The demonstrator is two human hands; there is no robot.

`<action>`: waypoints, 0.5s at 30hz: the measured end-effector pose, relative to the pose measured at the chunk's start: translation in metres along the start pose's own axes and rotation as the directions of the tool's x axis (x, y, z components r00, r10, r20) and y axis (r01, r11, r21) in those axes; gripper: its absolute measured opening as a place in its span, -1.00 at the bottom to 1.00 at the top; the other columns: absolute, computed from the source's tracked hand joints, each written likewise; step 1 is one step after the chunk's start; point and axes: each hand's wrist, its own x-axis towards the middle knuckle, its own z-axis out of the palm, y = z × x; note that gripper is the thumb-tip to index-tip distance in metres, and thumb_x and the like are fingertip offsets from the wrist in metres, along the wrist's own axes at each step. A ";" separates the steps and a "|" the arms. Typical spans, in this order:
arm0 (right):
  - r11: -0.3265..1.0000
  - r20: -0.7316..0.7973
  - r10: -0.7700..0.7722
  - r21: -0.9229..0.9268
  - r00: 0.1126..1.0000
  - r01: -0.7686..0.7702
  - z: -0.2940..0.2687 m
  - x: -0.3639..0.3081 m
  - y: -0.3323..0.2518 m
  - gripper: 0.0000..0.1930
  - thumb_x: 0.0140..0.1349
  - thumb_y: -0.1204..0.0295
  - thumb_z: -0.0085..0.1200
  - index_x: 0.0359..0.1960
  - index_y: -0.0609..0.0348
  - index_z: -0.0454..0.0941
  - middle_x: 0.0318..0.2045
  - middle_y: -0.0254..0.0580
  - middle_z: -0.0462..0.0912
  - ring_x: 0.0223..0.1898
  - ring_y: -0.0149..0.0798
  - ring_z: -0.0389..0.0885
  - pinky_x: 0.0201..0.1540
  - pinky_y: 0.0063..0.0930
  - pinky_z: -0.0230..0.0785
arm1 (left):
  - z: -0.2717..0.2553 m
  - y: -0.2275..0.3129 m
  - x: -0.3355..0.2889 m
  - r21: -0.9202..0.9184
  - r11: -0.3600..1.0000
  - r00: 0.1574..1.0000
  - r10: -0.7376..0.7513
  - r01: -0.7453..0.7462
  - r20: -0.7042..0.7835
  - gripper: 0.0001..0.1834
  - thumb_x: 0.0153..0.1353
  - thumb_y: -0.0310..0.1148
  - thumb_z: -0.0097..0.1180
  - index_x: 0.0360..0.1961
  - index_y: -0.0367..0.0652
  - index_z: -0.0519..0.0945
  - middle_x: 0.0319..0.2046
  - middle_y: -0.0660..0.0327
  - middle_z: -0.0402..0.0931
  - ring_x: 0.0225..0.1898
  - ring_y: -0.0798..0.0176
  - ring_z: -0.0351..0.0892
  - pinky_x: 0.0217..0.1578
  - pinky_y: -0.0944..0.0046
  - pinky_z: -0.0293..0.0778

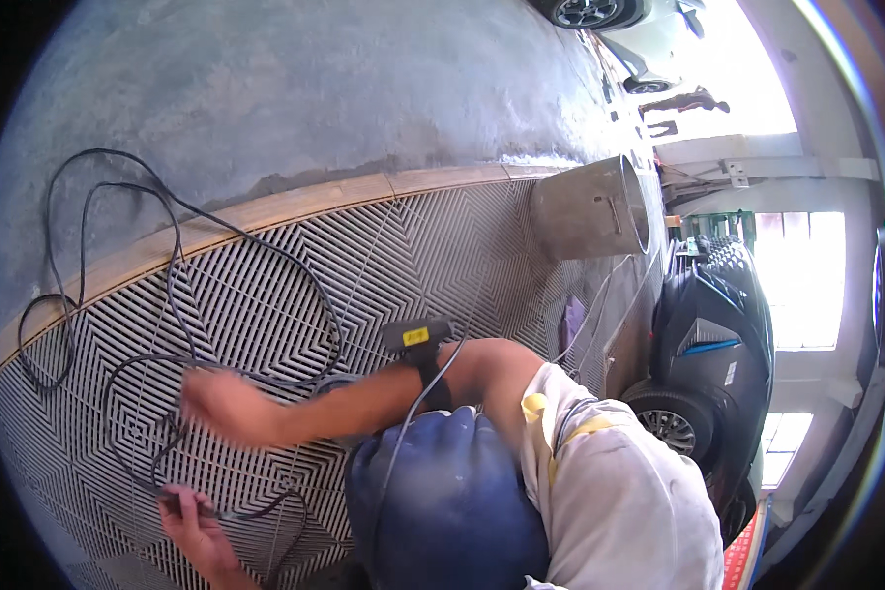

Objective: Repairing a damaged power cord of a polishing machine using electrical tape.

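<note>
Both hands point(195, 526) on black hose point(172, 265) (looped)

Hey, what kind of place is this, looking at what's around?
Probably a car wash or vehicle service bay: a slatted drainage grate floor, a parked dark car, a metal bucket, and a black hose coiled across the grating.

Matt black rubbery cable point(172, 285) on ribbed plastic grating point(295, 285); dull metal bucket point(588, 208), rough concrete floor point(295, 88).

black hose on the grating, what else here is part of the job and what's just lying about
In hand:
- black hose, looped over the grating
- left hand, gripping the hose
- right hand, blurred above the loops

Lying about:
- metal bucket
- parked scooter
- car
</note>
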 end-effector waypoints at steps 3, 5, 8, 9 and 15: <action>0.974 -0.096 0.223 -0.031 0.970 -0.226 -0.021 0.035 0.038 -0.75 0.29 0.31 -0.01 -0.34 0.31 0.40 -0.45 0.14 0.52 -0.37 0.14 0.52 -0.28 -0.09 0.35 | -0.014 0.030 -0.034 0.313 0.931 0.962 0.239 -0.188 -0.133 -0.77 0.37 -0.37 -0.03 -0.03 -0.26 0.40 -0.33 0.31 0.35 -0.35 0.43 0.32 -0.27 0.42 0.30; 0.941 0.029 0.280 -0.208 0.960 -0.268 -0.043 0.032 0.024 -0.65 0.28 0.19 0.02 -0.34 0.31 0.43 -0.46 0.12 0.51 -0.38 0.10 0.50 -0.28 -0.13 0.35 | -0.063 0.026 -0.027 0.005 1.000 1.000 0.020 -0.020 -0.004 -0.59 0.39 -0.30 -0.07 0.16 -0.31 0.35 -0.26 0.28 0.40 -0.30 0.41 0.33 -0.19 0.36 0.32; 0.838 0.139 0.521 -0.271 0.842 -0.474 -0.079 0.020 -0.001 -0.68 0.26 0.19 0.11 -0.45 0.23 0.49 -0.64 -0.27 0.49 -0.57 -0.46 0.44 -0.51 -0.46 0.29 | 0.034 0.029 0.009 -0.068 0.988 0.987 -0.129 0.136 0.093 -0.56 0.43 -0.22 -0.15 0.20 -0.28 0.36 -0.03 0.12 0.52 -0.04 0.24 0.52 0.00 0.23 0.46; 0.855 0.189 0.482 -0.314 0.856 -0.412 -0.066 0.015 -0.006 -0.66 0.21 0.19 0.18 -0.49 0.24 0.46 -0.69 -0.36 0.45 -0.63 -0.51 0.38 -0.57 -0.49 0.24 | 0.038 0.030 0.009 -0.143 0.983 0.977 -0.085 0.114 0.195 -0.58 0.43 -0.23 -0.16 0.17 -0.29 0.38 -0.08 0.11 0.56 -0.10 0.19 0.58 -0.05 0.20 0.52; 0.962 0.392 0.265 -0.161 0.881 -0.218 -0.027 -0.009 -0.004 -0.81 -0.01 0.48 0.31 -0.45 0.26 0.52 -0.47 -0.30 0.59 -0.45 -0.43 0.55 -0.33 -0.51 0.43 | 0.042 0.060 -0.018 -0.342 0.918 0.970 -0.133 0.198 0.205 -0.60 0.42 -0.32 -0.19 0.14 -0.39 0.38 -0.11 -0.02 0.56 -0.14 0.15 0.61 -0.14 0.17 0.59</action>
